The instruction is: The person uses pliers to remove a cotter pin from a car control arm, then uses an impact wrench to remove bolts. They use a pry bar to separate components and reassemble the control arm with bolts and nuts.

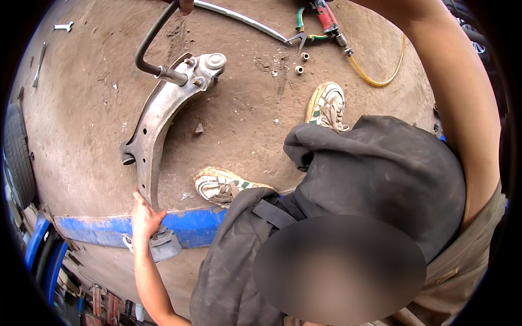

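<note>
A metal car control arm lies on the brown floor to my left, its ball-joint end pointing away from me. My left hand grips its near end, thumb on one side and fingers on the other. An L-shaped socket wrench sits with its socket over a stud beside the ball joint. My right arm reaches round to the top edge, where only the fingertips of my right hand show, closed at the wrench handle. Below my left hand is a grey piece, whose kind I cannot make out.
Pliers, a red air tool with a yellow hose, a silver bar and two small nuts lie ahead. A spanner and a tyre are at left. A blue strip crosses the floor near my feet.
</note>
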### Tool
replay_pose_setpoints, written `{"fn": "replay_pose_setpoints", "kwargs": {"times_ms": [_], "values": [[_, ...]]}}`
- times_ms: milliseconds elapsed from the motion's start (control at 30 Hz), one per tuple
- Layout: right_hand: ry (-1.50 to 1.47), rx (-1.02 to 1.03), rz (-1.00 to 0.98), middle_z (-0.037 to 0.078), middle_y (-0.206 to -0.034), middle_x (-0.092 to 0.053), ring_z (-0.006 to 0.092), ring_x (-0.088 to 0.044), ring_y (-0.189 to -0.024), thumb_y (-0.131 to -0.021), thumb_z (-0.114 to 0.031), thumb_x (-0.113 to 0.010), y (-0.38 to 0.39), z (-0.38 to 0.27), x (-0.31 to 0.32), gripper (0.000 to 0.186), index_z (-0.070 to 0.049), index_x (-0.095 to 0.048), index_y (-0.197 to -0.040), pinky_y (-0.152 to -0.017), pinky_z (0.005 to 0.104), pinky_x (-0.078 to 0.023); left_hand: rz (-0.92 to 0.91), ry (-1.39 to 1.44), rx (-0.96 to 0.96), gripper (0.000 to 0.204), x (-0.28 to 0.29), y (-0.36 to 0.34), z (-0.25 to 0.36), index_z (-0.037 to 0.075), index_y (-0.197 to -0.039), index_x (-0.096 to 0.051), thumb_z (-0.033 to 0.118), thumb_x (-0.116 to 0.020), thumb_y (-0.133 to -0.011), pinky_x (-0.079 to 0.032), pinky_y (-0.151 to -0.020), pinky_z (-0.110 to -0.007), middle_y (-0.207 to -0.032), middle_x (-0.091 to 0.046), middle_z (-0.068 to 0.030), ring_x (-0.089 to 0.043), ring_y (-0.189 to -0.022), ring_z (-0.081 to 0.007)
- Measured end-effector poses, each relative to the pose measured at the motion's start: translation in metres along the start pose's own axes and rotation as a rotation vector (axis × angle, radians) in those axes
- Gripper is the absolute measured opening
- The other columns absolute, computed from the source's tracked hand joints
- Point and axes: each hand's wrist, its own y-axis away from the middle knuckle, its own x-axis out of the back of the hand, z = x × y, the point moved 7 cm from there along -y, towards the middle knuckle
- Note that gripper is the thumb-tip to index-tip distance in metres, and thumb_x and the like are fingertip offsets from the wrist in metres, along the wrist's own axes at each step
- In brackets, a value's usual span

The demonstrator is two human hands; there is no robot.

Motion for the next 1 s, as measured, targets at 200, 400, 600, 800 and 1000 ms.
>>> {"fn": "replay_pose_setpoints", "kwargs": {"times_ms": [200, 400, 600, 800, 1000], "values": [[0.046, 0.021, -0.009, 0.017, -0.086, -0.073, 0.035, -0.071, -0.083, -0.071, -0.019, -0.071, -0.008, 0.002, -0.015, 0.02, -0.006, -0.076, -0.086, -0.07, 0.0446, -0.057, -0.134, -0.121, 0.052, 0.091, 0.028, -0.001, 0.006, -0.015, -0.131, -0.027, 0.019, -0.079, -0.065, -0.055, -0.079, -0.047, -0.089, -0.067, -0.0282, -0.068, -0.088, -0.045], [0.09, 0.027, -0.019, 0.017, -0.087, -0.073, 0.0341, -0.071, -0.085, -0.072, -0.017, -0.07, -0.017, 0.013, -0.044, 0.019, -0.006, -0.076, -0.086, -0.07, 0.0446, -0.057, -0.157, -0.145, 0.059, 0.079, 0.044, -0.002, 0.022, -0.012, -0.119, -0.031, 0.02, -0.077, -0.065, -0.055, -0.079, -0.048, -0.087, -0.066, -0.0343, -0.066, -0.089, -0.0484], [0.021, 0.027, -0.043, 0.017, -0.089, -0.073, 0.0338, -0.071, -0.086, -0.073, -0.013, -0.067, -0.009, 0.009, -0.056, 0.018, -0.005, -0.075, -0.087, -0.07, 0.0449, -0.057, -0.275, -0.13, 0.097, 0.081, 0.057, -0.002, 0.015, -0.012, -0.121, -0.031, 0.023, -0.078, -0.065, -0.055, -0.081, -0.045, -0.089, -0.066, -0.0335, -0.068, -0.09, -0.0456], [0.022, 0.028, 0.488, 0.015, -0.125, -0.06, 0.0294, -0.06, -0.117, -0.084, -0.02, -0.063, 0.038, -0.011, -0.086, 0.043, -0.007, -0.06, -0.124, -0.094, 0.0432, -0.053, -0.435, -0.226, 0.13, 0.094, 0.095, -0.016, 0.008, -0.018, -0.129, -0.031, 0.026, -0.082, -0.063, -0.054, -0.088, -0.041, -0.098, -0.066, -0.0346, -0.068, -0.099, -0.0421], [-0.397, 0.018, 0.07, 0.017, -0.126, -0.059, 0.0307, -0.056, -0.121, -0.096, -0.023, -0.058, 0.072, -0.022, -0.135, 0.041, -0.003, -0.053, -0.132, -0.104, 0.0442, -0.047, -0.537, -0.389, 0.16, 0.107, 0.152, -0.045, -0.002, 0.004, -0.149, -0.034, 0.03, -0.085, -0.058, -0.052, -0.095, -0.04, -0.117, -0.065, -0.0309, -0.065, -0.11, -0.0392]]}}
